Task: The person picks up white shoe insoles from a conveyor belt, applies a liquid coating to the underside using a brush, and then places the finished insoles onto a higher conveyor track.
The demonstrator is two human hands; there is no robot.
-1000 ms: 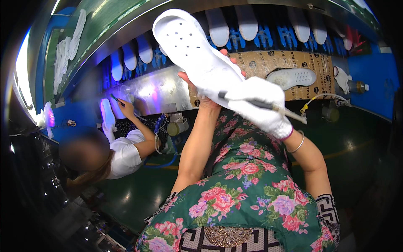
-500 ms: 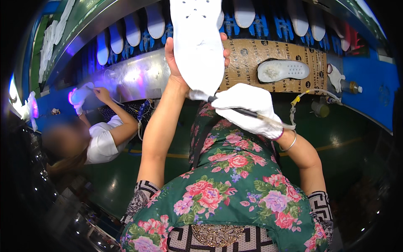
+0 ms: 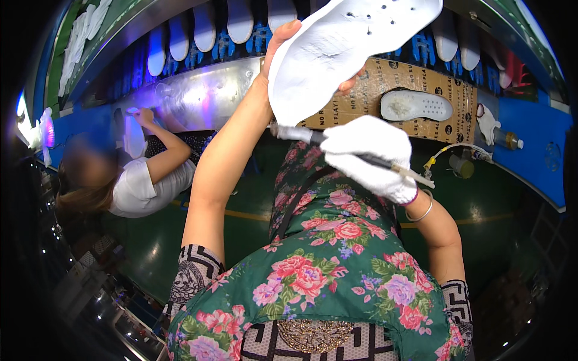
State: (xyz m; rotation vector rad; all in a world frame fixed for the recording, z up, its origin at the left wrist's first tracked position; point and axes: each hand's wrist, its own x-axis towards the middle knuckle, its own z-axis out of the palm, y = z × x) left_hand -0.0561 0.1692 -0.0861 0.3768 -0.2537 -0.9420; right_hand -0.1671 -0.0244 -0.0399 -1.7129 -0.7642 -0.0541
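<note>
My bare left hand (image 3: 278, 49) is closed around a large white shoe sole (image 3: 331, 63), thumb along its left edge and fingertips showing at the right. The sole is tilted, with a row of small holes toward its upper right end. In a white knit glove, my right hand (image 3: 370, 156) grips a brush (image 3: 314, 137) with a dark handle. Its bristles are beside the sole's lower end; whether they touch is unclear. Beyond the right hand, a grey-white perforated sole (image 3: 424, 107) with a dark rim lies on printed cardboard (image 3: 463, 111).
Behind the work surface, several soles (image 3: 239, 24) stand on blue holders (image 3: 223, 47). A metal plate (image 3: 211, 90) lies left of the cardboard. At right are a white glove (image 3: 486, 123), a bottle (image 3: 509, 139) and a hose (image 3: 448, 149). A co-worker (image 3: 144, 180) sits at left.
The sole in my left hand has swung over, its upper end now toward the right. The brush stays near its lower end. The co-worker's hand and the white piece there have shifted.
</note>
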